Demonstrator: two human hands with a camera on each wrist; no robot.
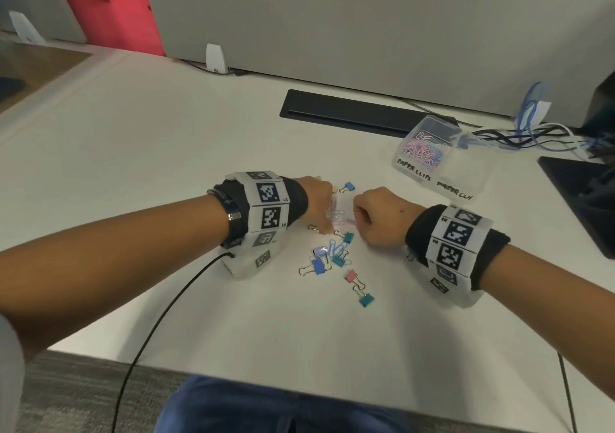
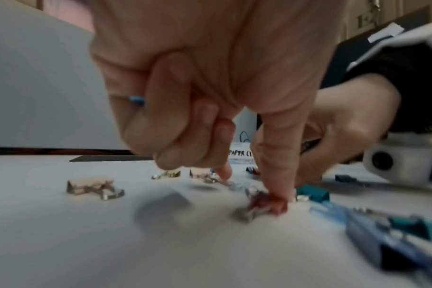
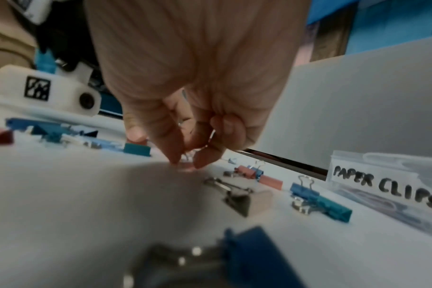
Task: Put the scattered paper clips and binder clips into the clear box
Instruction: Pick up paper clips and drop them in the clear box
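Small binder clips in blue [image 1: 317, 266], teal [image 1: 366, 299] and pink [image 1: 350, 276] lie scattered on the white desk with pale paper clips [image 1: 336, 214]. My left hand [image 1: 327, 226] reaches down among them. Its thumb touches a red binder clip [image 2: 269, 204], its forefinger tip rests on paper clips, and a blue paper clip [image 2: 137, 100] pokes out of its curled fingers. My right hand [image 3: 185, 161], close beside it, pinches a wire paper clip on the desk, with more metal showing inside its curled fingers. The clear box [image 1: 432, 166], labelled PAPER CLIPS, stands far right with coloured paper clips inside.
A black cable slot [image 1: 349, 113] runs along the back of the desk. Tangled cables [image 1: 532, 136] and a black stand [image 1: 582, 193] sit at the right. A thin black cord [image 1: 166, 306] crosses the front edge. A grey partition [image 1: 366, 16] closes off the far side.
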